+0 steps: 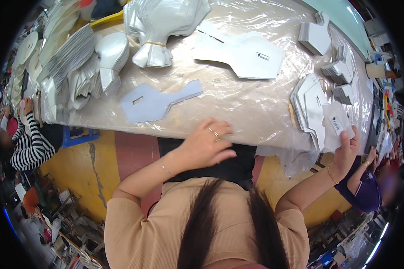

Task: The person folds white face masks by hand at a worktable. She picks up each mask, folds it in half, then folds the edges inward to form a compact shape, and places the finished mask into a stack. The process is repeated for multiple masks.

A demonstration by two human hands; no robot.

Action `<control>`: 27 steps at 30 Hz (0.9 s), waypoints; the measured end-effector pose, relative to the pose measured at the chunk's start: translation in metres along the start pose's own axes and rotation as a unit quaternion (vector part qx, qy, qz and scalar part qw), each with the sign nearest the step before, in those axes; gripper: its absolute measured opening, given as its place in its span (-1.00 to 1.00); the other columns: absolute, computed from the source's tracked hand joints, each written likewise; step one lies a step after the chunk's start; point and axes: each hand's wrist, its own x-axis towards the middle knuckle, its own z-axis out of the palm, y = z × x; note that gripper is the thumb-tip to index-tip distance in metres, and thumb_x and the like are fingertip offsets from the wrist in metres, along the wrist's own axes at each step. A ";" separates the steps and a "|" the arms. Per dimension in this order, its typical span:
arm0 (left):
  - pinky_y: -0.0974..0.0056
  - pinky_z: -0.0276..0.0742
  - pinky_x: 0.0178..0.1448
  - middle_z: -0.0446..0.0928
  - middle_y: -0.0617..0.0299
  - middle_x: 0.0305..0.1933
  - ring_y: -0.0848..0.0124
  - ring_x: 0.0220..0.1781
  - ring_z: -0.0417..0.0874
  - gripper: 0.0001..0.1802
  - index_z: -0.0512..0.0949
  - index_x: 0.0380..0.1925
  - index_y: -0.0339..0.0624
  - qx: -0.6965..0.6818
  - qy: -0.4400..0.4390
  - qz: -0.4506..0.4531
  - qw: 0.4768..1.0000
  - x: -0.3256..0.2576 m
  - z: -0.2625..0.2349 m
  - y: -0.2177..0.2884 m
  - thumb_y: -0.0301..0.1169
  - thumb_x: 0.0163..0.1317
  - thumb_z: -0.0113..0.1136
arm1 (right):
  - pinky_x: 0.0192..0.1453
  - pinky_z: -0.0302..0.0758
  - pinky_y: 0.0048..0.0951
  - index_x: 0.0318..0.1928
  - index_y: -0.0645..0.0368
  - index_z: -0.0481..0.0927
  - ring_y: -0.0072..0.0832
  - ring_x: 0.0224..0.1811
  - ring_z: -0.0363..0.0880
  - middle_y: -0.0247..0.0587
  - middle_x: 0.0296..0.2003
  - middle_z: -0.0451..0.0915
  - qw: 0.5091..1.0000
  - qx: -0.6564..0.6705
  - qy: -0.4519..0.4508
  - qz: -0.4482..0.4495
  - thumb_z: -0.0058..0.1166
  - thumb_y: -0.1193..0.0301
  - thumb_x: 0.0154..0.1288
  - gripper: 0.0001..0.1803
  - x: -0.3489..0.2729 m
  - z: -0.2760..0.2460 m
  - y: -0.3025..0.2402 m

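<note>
Nearer to us than the pale blue template (155, 102), and to its right, our left hand (206, 141) hangs by the front edge of the plastic-covered table (251, 110), fingers loosely spread with nothing in them. Well to the template's right, our right hand (347, 147) pinches a small white piece (333, 112) bearing a printed label (335, 123); we see the thumb pressed over its lower edge, the fingers behind mostly hidden. Close by, on the side toward the template, we have a fanned stack of white pieces (307, 105); the two overlap in our view, and we cannot tell whether they touch. Beyond the template, to its right, lies a larger white piece (240, 49) with a second label (262, 56). Beyond the template's left end we see a silvery bundle (110, 56), and beyond its middle a bigger bundle (166, 20) bound with a rubber band (155, 43). Farther off to the template's right, a small upright stack (314, 38) stands.
</note>
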 end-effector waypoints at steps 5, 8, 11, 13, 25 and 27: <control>-0.04 0.25 0.47 0.38 0.03 0.37 0.08 0.42 0.37 -0.35 0.45 0.28 -0.09 -0.083 0.041 -0.075 0.993 -0.008 0.007 0.005 -0.15 0.21 0.38 | -0.14 0.47 -0.55 0.00 0.39 0.55 -0.60 -0.20 0.58 -0.24 -0.18 0.65 0.974 -0.091 -0.200 0.054 0.29 0.47 0.28 -0.66 0.006 0.097 -0.029; 0.05 0.26 0.48 0.34 0.02 0.40 0.14 0.47 0.32 -0.22 0.32 0.39 -0.18 -0.296 0.139 -0.193 0.925 -0.004 -0.002 -0.004 0.05 0.32 0.23 | -0.37 0.40 -0.57 -0.24 0.32 0.63 -0.68 -0.40 0.52 -0.30 -0.43 0.64 0.911 -0.077 -0.406 0.009 0.35 0.44 0.20 -0.78 0.005 0.161 -0.044; 0.07 0.28 0.48 0.28 -0.03 0.45 0.15 0.50 0.28 0.02 0.16 0.46 -0.24 -0.539 0.230 -0.182 0.790 0.012 -0.007 -0.014 0.35 0.29 0.02 | -0.36 0.39 -0.56 -0.31 0.30 0.61 -0.68 -0.43 0.50 -0.24 -0.49 0.62 0.817 0.055 -0.571 -0.060 0.37 0.41 0.17 -0.77 0.006 0.202 -0.051; 0.04 0.32 0.46 0.31 -0.05 0.43 0.13 0.47 0.35 0.18 0.08 0.48 -0.27 -0.667 0.131 -0.199 0.706 0.015 -0.012 -0.018 0.54 0.19 -0.15 | -0.36 0.38 -0.55 -0.35 0.28 0.58 -0.68 -0.43 0.48 -0.26 -0.47 0.61 0.829 0.101 -0.549 -0.028 0.37 0.42 0.18 -0.78 0.005 0.207 -0.052; 0.32 0.34 0.31 0.50 0.28 -0.03 0.44 0.12 0.49 -0.73 0.58 -0.26 -0.20 -0.669 -0.051 -0.205 0.712 0.023 -0.008 -0.035 -0.36 0.14 0.49 | -0.29 0.39 -0.66 -0.34 0.20 0.48 -0.74 -0.34 0.47 -0.31 -0.33 0.61 0.910 0.100 -0.382 0.126 0.40 0.53 0.16 -0.73 0.003 0.154 -0.023; 0.31 0.27 0.36 0.47 0.25 0.00 0.41 0.19 0.45 -0.73 0.58 -0.28 -0.21 -0.613 0.002 -0.193 0.767 0.026 -0.007 -0.030 -0.37 0.13 0.49 | -0.29 0.42 -0.67 -0.32 0.20 0.47 -0.75 -0.32 0.48 -0.30 -0.31 0.61 0.919 0.107 -0.361 0.119 0.39 0.57 0.18 -0.73 0.004 0.157 -0.020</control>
